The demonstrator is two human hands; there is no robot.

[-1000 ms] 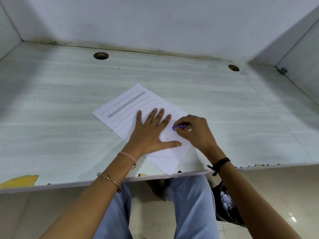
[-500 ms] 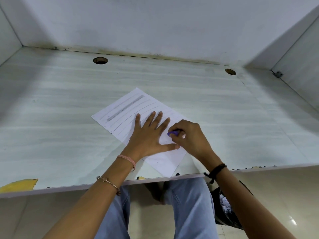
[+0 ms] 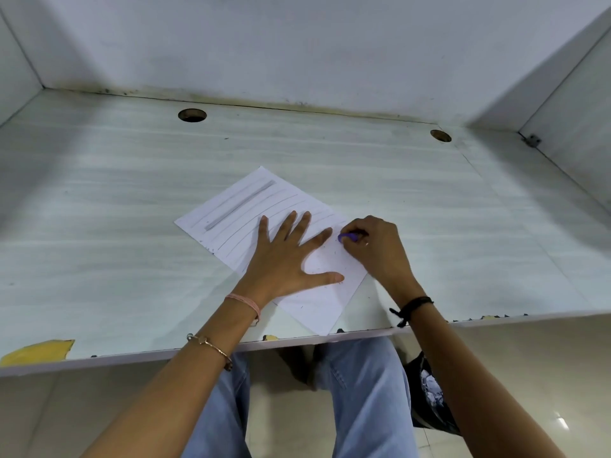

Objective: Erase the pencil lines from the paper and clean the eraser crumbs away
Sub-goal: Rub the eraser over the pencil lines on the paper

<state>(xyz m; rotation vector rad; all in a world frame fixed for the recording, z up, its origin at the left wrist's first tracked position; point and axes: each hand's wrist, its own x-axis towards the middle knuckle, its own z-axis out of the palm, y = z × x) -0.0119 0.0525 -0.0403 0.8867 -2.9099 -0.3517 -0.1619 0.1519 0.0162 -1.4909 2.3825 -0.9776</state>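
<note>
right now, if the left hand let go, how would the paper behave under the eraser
Likely light and floppy: the paper is one thin sheet flat on the desk. It would probably slide or wrinkle, since only the left hand pins it while the right hand grips the purple eraser.

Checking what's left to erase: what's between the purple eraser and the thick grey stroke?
Head view: thin pencil lines on the paper, with spread fingers of the left hand lying across them.
</note>
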